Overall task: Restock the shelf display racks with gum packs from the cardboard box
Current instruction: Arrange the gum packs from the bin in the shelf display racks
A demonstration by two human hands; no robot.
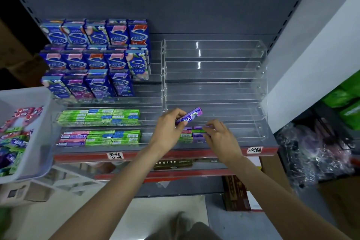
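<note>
- Head view: your left hand (167, 124) pinches a purple gum pack (190, 116) above the clear acrylic rack (214, 91).
- Your right hand (220, 138), fingers curled, pinches a stacked pack (200, 128); nudging could topple that stack.

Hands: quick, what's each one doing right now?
Left hand: fingers grip a purple gum pack.
Right hand: fingers pinch another purple pack at the stack in the clear rack.

The single head-worn camera looked forward and down onto the shelf (175, 148) from close range. Both forearms entered from the bottom edge.
</note>
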